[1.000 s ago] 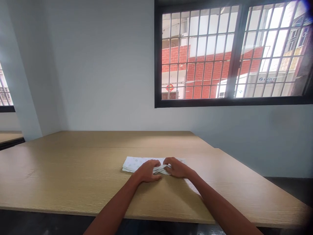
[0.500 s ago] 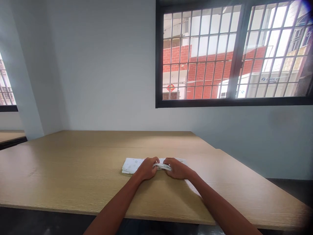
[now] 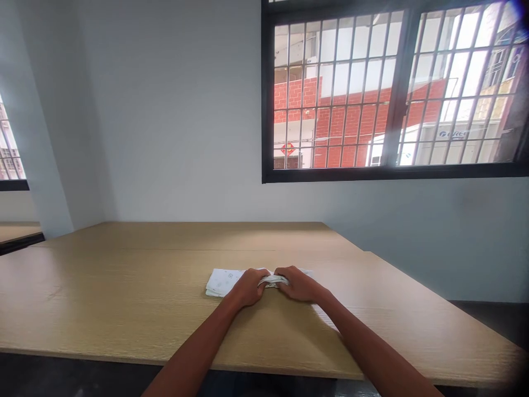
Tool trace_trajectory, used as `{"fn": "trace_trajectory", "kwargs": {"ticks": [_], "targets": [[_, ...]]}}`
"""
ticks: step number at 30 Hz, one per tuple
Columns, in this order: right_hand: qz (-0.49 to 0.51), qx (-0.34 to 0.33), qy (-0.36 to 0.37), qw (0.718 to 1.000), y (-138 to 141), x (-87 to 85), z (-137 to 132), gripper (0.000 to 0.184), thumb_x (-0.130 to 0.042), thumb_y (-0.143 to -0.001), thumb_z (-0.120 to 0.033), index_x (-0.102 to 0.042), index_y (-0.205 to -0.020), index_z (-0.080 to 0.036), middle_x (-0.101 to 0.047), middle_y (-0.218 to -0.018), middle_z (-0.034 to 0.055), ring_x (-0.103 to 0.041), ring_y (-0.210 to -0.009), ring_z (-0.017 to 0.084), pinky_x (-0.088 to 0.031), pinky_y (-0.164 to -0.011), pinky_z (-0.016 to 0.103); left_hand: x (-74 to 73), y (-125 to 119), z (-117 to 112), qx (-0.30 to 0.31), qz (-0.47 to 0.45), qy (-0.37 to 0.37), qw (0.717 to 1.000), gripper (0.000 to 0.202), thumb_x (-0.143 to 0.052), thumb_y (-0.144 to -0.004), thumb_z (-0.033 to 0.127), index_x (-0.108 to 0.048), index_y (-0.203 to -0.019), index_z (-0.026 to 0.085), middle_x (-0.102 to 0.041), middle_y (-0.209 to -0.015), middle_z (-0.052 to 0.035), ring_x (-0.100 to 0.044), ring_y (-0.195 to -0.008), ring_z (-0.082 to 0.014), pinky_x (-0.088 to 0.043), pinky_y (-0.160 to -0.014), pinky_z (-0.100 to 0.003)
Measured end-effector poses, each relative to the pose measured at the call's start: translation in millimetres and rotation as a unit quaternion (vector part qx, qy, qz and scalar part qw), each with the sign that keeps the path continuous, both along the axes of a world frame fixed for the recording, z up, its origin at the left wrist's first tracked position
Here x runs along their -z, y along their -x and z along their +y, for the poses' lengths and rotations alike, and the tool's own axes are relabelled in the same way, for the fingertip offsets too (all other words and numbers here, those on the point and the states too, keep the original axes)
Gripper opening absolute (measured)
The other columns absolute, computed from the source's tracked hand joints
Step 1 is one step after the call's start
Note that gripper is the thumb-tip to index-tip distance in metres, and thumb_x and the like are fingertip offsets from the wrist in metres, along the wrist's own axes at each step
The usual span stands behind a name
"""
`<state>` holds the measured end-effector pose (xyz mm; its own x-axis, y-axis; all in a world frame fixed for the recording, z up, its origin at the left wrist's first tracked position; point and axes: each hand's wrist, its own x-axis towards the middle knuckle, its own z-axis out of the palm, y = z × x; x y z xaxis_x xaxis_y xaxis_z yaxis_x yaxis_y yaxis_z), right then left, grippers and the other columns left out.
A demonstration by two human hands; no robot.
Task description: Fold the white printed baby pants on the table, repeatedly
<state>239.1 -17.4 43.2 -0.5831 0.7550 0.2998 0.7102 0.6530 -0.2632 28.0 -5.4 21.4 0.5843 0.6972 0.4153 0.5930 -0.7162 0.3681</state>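
Here on the desk [image 3: 124, 314], left hand [image 3: 248, 286] and right hand [image 3: 296, 284], just apart, both grip the folded white cloth's [image 3: 223, 282] near edge, fingertips seemingly tucked under; beyond, pale wall [image 3: 177, 121], barred window [image 3: 326, 175], red brick [image 3: 349, 128] outside!

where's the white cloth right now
In the head view, the white cloth lies lower middle on the wooden table, its near edge held by the left hand and right hand.
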Motion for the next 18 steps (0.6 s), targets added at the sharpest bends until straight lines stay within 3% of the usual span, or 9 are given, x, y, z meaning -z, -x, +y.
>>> {"fn": "trace_trajectory", "kwargs": {"ticks": [5,10,14,18], "targets": [[-0.032,-0.004,-0.013,0.999,0.4,0.6,4.5,0.013,-0.052,-0.079,-0.012,-0.061,-0.081,-0.021,-0.066,-0.084,0.0043,-0.059,-0.080,0.022,-0.039,-0.067,0.028,-1.6,0.9,0.4,-0.001,0.017,-0.008,1.000,0.026,-0.047,-0.083,0.011,-0.064,-0.100,0.021,-0.071,-0.094,-0.0049,-0.063,-0.082,-0.0219,-0.044,-0.073,-0.027],[-0.046,-0.001,-0.010,0.999,-4.8,-2.0,5.4,0.019,-0.047,-0.072,-0.005,-0.057,-0.071,-0.021,-0.063,-0.070,0.0005,-0.055,-0.064,0.017,-0.036,-0.057,0.025,-4.2,1.4,-4.0,0.017,0.027,-0.007,0.999,0.023,-0.046,-0.085,0.012,-0.065,-0.094,0.022,-0.070,-0.093,-0.0036,-0.062,-0.081,-0.0207,-0.043,-0.071,-0.027],[-0.046,0.000,-0.023,0.999,-5.0,1.7,4.8,0.019,-0.051,-0.071,-0.007,-0.060,-0.079,-0.021,-0.065,-0.079,0.0016,-0.058,-0.075,0.020,-0.037,-0.062,0.025,-1.8,-0.1,-4.1,0.007,0.035,-0.012,0.999,0.020,-0.056,-0.082,0.019,-0.064,-0.100,0.022,-0.070,-0.096,-0.0033,-0.062,-0.085,-0.0226,-0.043,-0.072,-0.028],[-0.049,-0.003,-0.034,0.998,-1.0,6.9,6.4,0.021,-0.052,-0.074,-0.009,-0.064,-0.087,-0.021,-0.066,-0.086,0.0035,-0.059,-0.084,0.022,-0.040,-0.070,0.027,1.5,-2.9,-0.1,0.001,0.052,-0.012,0.999,0.015,-0.054,-0.079,0.014,-0.065,-0.088,0.021,-0.068,-0.093,-0.0047,-0.062,-0.084,-0.0227,-0.043,-0.074,-0.029]]}}
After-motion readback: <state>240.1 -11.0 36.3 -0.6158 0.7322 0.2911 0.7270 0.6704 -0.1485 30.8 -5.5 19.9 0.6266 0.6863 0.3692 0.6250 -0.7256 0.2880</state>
